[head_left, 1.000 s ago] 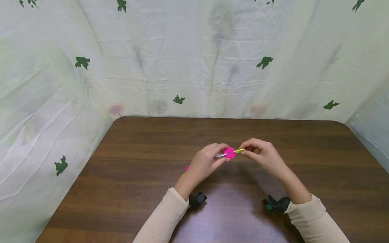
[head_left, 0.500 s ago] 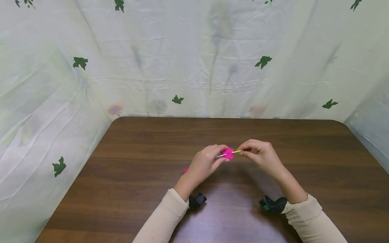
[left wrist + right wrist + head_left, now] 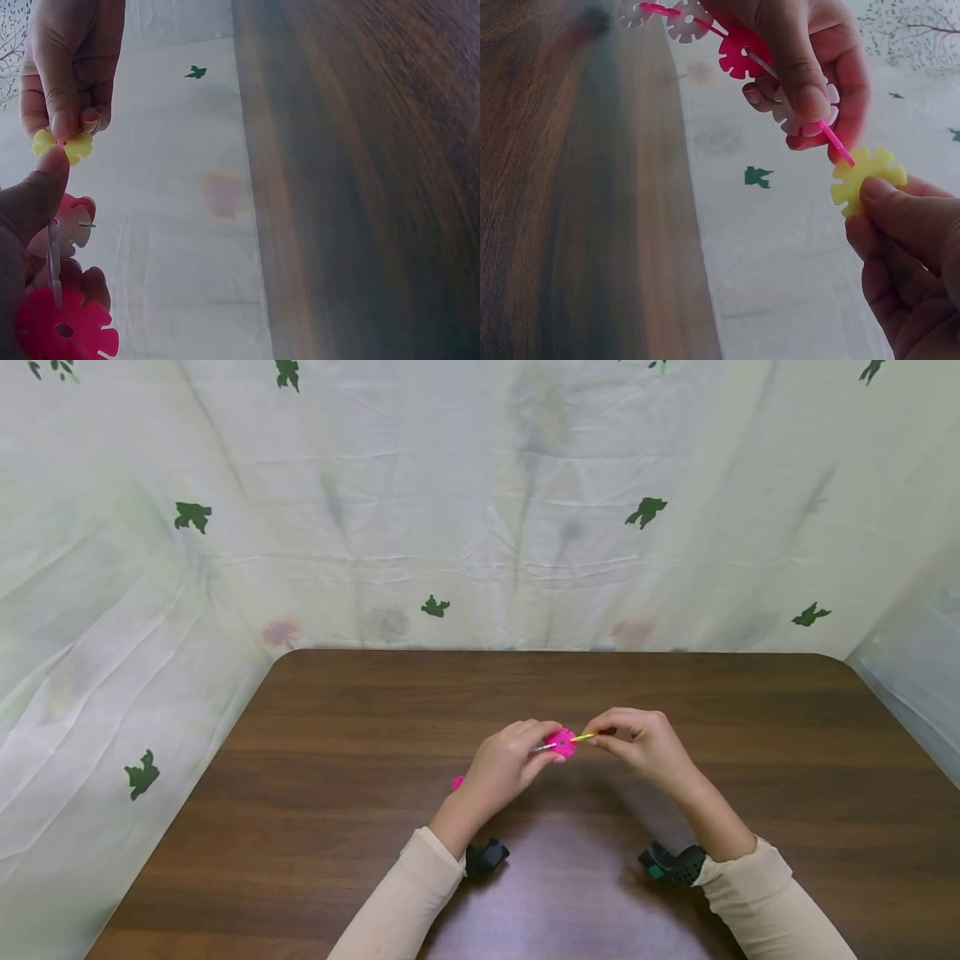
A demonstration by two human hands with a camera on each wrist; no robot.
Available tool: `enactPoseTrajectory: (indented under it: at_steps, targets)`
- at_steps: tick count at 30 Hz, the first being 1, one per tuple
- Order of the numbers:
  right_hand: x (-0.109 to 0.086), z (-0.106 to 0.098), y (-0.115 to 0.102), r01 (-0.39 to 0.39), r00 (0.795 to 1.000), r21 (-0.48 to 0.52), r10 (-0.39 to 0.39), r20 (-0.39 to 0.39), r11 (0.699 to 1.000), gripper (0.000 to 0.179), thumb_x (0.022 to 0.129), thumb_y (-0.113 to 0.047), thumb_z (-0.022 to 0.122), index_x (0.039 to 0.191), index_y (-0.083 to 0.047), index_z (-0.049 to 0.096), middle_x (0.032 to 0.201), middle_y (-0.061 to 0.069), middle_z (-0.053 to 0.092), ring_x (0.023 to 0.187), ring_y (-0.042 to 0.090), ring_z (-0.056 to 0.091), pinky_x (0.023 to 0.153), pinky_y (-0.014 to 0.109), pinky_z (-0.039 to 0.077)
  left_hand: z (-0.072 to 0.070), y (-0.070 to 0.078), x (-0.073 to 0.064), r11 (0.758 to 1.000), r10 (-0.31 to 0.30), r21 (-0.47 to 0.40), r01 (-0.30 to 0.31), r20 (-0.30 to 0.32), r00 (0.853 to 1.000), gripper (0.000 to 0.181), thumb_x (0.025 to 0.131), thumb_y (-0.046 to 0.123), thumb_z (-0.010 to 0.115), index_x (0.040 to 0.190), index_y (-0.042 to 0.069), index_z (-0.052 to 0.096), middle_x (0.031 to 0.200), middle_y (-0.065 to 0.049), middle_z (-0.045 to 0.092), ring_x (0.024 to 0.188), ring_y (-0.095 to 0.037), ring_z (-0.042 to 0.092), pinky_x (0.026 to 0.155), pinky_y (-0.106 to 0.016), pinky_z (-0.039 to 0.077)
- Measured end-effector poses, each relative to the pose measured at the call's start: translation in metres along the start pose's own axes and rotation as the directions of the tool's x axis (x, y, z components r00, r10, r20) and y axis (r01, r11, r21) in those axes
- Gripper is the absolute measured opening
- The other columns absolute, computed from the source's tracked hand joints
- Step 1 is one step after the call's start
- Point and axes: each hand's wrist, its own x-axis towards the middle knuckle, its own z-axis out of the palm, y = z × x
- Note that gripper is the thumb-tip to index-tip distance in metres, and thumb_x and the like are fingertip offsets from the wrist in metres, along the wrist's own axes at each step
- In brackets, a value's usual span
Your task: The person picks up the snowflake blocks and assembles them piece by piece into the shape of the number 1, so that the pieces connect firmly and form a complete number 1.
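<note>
A chain of notched plastic discs, pink and whitish, runs through my left hand (image 3: 502, 764), which pinches it near its right end. Thumb and fingers grip a whitish disc (image 3: 786, 118) there. An edge-on pink disc (image 3: 837, 144) sticks out past them and meets a yellow disc (image 3: 870, 161). My right hand (image 3: 648, 745) pinches that yellow disc between thumb and fingers, its rim at the pink one. Seen from the left wrist, another pink disc (image 3: 82, 334) hangs below the left palm. Part of the chain is hidden behind the left hand.
Both hands are raised over a brown wooden table (image 3: 360, 718). A pale curtain (image 3: 480, 510) with green leaf shapes stands behind the far edge. Black wrist devices, one of them the left strap camera (image 3: 487, 857), sit under the cuffs.
The yellow disc has turned from slightly tilted to nearly edge-on in the head view. Both hands have drifted a little left and down, still holding the discs.
</note>
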Motion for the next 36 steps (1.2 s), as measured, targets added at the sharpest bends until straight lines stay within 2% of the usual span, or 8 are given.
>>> enactPoseTrajectory:
  at_steps: [7, 11, 17, 23, 27, 31, 36]
  targets:
    - [-0.007, 0.004, 0.022, -0.034, 0.999, -0.014, 0.034, 0.004, 0.999, 0.018, 0.07, 0.008, 0.069, 0.081, -0.007, 0.068, 0.078, 0.001, 0.065, 0.066, 0.009, 0.058, 0.052, 0.022, 0.044, 0.0, 0.0, -0.001, 1.0, 0.0, 0.006, 0.0, 0.0, 1.0, 0.033, 0.074, 0.018, 0.073, 0.102, 0.004, 0.062, 0.09, 0.0, 0.062, 0.081, -0.011, 0.056, 0.072, -0.022, 0.046]
    - [-0.008, 0.005, 0.023, -0.032, 0.999, -0.01, 0.032, -0.001, 0.999, 0.017, 0.071, 0.006, 0.069, 0.082, -0.007, 0.068, 0.079, 0.001, 0.065, 0.066, 0.01, 0.058, 0.051, 0.025, 0.045, 0.0, 0.0, -0.001, 1.0, -0.006, -0.001, 0.006, 0.007, 1.0, 0.032, 0.075, 0.019, 0.072, 0.102, 0.004, 0.062, 0.09, 0.0, 0.062, 0.082, -0.011, 0.056, 0.073, -0.022, 0.045]
    - [-0.008, 0.006, 0.024, -0.016, 1.0, -0.015, 0.016, -0.014, 1.0, 0.017, 0.071, 0.007, 0.069, 0.081, -0.007, 0.068, 0.078, 0.002, 0.065, 0.064, 0.008, 0.057, 0.049, 0.023, 0.042, -0.001, -0.001, -0.001, 0.999, -0.026, -0.043, 0.027, 0.009, 1.0, 0.032, 0.076, 0.02, 0.072, 0.102, 0.004, 0.062, 0.09, 0.0, 0.062, 0.082, -0.01, 0.056, 0.074, -0.019, 0.044]
    - [-0.008, 0.007, 0.024, 0.036, 0.999, 0.011, -0.035, -0.012, 0.999, 0.021, 0.069, 0.01, 0.069, 0.082, -0.006, 0.068, 0.079, 0.002, 0.066, 0.069, 0.01, 0.059, 0.057, 0.019, 0.046, -0.001, 0.001, 0.001, 0.997, -0.023, -0.078, 0.024, 0.012, 1.0, 0.031, 0.074, 0.016, 0.073, 0.1, 0.005, 0.063, 0.089, 0.001, 0.061, 0.079, -0.01, 0.056, 0.071, -0.019, 0.045]
    - [-0.007, 0.007, 0.018, 0.036, 0.999, 0.008, -0.036, -0.01, 0.999, 0.022, 0.068, 0.012, 0.069, 0.083, -0.004, 0.068, 0.08, 0.003, 0.066, 0.07, 0.01, 0.06, 0.059, 0.018, 0.046, -0.002, 0.001, 0.001, 0.997, -0.018, -0.069, 0.019, 0.015, 1.0, 0.031, 0.074, 0.016, 0.073, 0.1, 0.005, 0.062, 0.088, 0.0, 0.061, 0.078, -0.012, 0.057, 0.07, -0.02, 0.045]
    - [-0.002, 0.005, 0.0, 0.014, 1.0, 0.007, -0.014, -0.02, 1.0, 0.02, 0.068, 0.015, 0.067, 0.081, 0.0, 0.067, 0.078, 0.007, 0.065, 0.068, 0.013, 0.058, 0.057, 0.019, 0.044, -0.001, 0.0, 0.001, 0.998, -0.022, -0.06, 0.023, 0.01, 1.0, 0.032, 0.074, 0.016, 0.074, 0.101, 0.005, 0.061, 0.089, 0.0, 0.061, 0.078, -0.011, 0.056, 0.07, -0.02, 0.045]
    - [0.001, 0.003, -0.013, -0.05, 0.998, 0.008, 0.05, -0.024, 0.999, 0.017, 0.071, 0.015, 0.065, 0.082, 0.001, 0.065, 0.079, 0.009, 0.063, 0.064, 0.014, 0.054, 0.052, 0.02, 0.04, -0.002, 0.0, 0.001, 0.998, -0.041, -0.057, 0.041, 0.008, 0.999, 0.033, 0.074, 0.017, 0.074, 0.101, 0.006, 0.061, 0.09, 0.001, 0.061, 0.078, -0.008, 0.055, 0.07, -0.02, 0.045]
